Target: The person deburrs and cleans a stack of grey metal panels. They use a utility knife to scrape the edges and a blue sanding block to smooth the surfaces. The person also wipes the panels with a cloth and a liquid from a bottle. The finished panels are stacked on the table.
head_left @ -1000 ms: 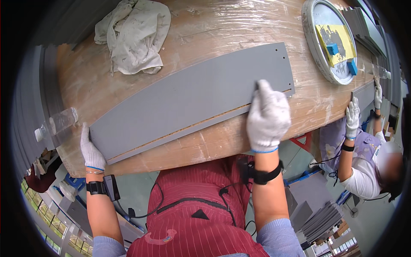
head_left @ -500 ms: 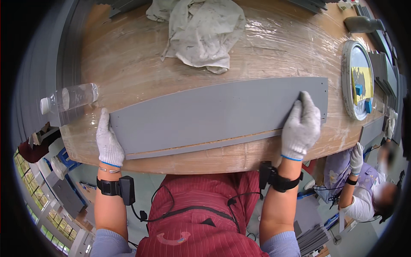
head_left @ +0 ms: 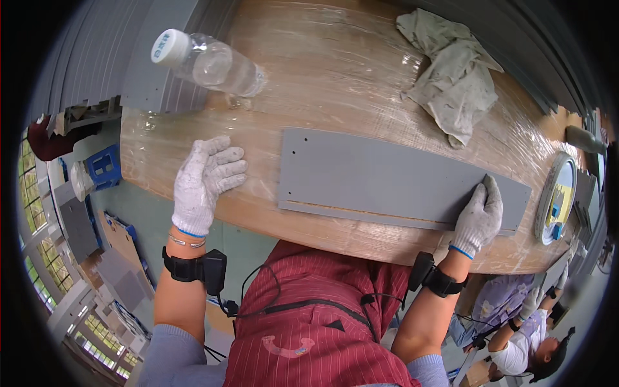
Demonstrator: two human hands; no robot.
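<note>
A long grey panel [head_left: 387,174] lies on the table, with small holes near its ends and a brown groove along its near edge. My right hand [head_left: 480,216], in a white knit glove, rests on the panel's right part with its fingers pressed together. What those fingers hold, if anything, is hidden under them. Off the panel's left end, my left hand [head_left: 209,174] is gloved too, its fingers spread and holding nothing. A clear plastic bottle [head_left: 219,64] with a white cap is beyond the left hand.
A stained whitish cloth [head_left: 458,84] lies on the film-wrapped table [head_left: 322,71]. At the right is an oval tray [head_left: 547,229] with blue blocks and a yellow piece. Grey boards [head_left: 138,51] stand at the left. Another person [head_left: 525,351] with gloved hands works at the lower right.
My left hand has come off the panel's left end and its fingers have spread. My right hand remains on the panel. The view has shifted left, so bottle and cloth appear farther right.
</note>
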